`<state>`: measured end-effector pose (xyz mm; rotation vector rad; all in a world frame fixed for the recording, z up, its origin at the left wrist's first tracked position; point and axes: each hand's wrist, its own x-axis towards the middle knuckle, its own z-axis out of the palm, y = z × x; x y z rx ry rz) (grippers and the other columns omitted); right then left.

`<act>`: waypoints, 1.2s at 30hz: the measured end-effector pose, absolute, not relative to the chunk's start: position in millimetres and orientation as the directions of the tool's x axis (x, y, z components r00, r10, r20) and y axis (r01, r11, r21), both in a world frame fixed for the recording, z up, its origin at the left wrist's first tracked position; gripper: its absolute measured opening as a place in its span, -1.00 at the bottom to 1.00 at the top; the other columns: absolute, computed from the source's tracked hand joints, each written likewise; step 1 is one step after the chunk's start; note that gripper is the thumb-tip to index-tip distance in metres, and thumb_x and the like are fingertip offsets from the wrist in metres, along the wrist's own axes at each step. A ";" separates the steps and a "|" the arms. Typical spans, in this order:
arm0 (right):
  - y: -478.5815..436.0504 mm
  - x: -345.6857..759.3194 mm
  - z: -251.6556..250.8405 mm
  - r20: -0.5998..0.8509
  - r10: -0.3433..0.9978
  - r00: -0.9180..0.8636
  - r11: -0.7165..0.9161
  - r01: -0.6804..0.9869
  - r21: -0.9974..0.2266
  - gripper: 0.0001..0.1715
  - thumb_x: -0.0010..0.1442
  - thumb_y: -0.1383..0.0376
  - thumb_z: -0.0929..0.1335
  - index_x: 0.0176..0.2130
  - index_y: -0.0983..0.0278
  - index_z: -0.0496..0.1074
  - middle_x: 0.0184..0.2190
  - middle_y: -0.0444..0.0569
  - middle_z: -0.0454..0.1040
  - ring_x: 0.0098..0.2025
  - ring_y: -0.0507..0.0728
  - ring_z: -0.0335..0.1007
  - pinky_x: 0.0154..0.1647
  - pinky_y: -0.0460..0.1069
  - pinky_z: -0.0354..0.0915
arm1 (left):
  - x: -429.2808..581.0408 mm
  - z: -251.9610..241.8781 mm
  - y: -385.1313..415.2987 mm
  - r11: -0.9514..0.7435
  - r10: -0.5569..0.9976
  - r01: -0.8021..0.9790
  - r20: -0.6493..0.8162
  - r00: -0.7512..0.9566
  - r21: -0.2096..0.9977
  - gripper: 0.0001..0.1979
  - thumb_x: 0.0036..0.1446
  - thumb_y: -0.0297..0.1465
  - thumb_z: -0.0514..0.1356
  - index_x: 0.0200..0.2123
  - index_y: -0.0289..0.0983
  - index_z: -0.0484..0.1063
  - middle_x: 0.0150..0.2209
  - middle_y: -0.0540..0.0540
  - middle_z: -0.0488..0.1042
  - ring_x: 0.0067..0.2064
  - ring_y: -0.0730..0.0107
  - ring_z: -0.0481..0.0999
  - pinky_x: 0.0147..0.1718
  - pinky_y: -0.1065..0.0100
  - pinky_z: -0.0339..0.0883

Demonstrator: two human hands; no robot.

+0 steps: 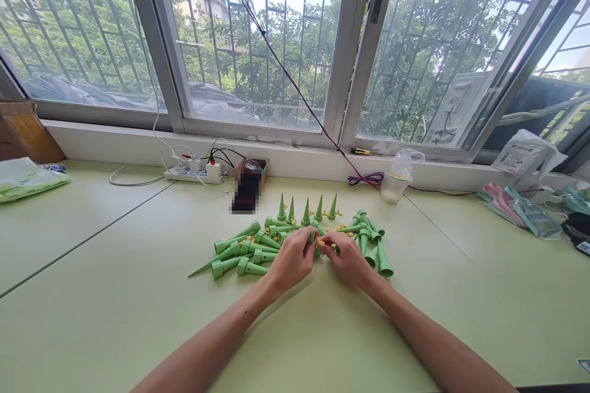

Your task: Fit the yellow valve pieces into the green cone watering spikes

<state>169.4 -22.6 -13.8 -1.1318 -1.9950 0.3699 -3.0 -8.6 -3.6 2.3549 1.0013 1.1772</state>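
Note:
My left hand [293, 258] is closed around a green plastic watering spike [311, 236], mostly hidden by the fingers. Close beside it, my right hand [349, 260] pinches a small yellow plastic piece [321, 242] against the spike; whether the two are joined I cannot tell. Left of the hands lies a loose heap of green spikes with ribbed caps [246, 265]. Behind the hands, several spikes [306, 214] stand upright in a row, point up, with yellow pieces at their bases. More green spikes [385, 262] lie to the right of my right hand.
On the pale green table [138, 307], a power strip [193, 173] and a dark, partly blurred box [249, 187] stand near the window wall. A plastic cup with a bag [395, 184] is at the back right. Plastic packets [520, 212] lie far right, a green-white bag [30, 181] far left.

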 end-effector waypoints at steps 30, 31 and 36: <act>-23.6 169.5 -13.4 0.494 0.835 -0.244 0.529 0.607 -0.594 -0.94 0.23 0.35 0.34 -0.33 0.24 0.39 -0.41 -0.09 0.48 -0.33 0.13 0.34 -0.25 0.00 0.22 | -2.3 -2.3 -10.1 -0.699 0.715 0.437 0.557 0.423 0.566 -0.87 0.21 -0.51 0.01 -0.27 -0.26 0.34 -0.36 -0.04 0.43 -0.45 0.44 0.33 -0.42 0.41 0.19; -23.2 169.6 -13.6 0.493 0.835 -0.245 0.528 0.606 -0.595 -0.93 0.23 0.36 0.34 -0.33 0.24 0.38 -0.41 -0.09 0.48 -0.33 0.13 0.34 -0.25 0.00 0.22 | -2.3 -2.4 -10.1 -0.699 0.715 0.437 0.556 0.423 0.566 -0.87 0.20 -0.51 0.02 -0.27 -0.26 0.34 -0.37 -0.04 0.43 -0.45 0.44 0.33 -0.42 0.41 0.19; -21.8 170.2 -14.2 0.493 0.831 -0.258 0.534 0.617 -0.577 -0.85 0.26 0.34 0.31 -0.38 0.24 0.37 -0.43 -0.08 0.48 -0.35 0.14 0.32 -0.27 0.00 0.20 | -2.1 -3.5 -9.8 -0.694 0.720 0.444 0.556 0.415 0.567 -0.88 0.21 -0.50 0.02 -0.27 -0.26 0.34 -0.40 -0.02 0.41 -0.47 0.45 0.32 -0.44 0.42 0.18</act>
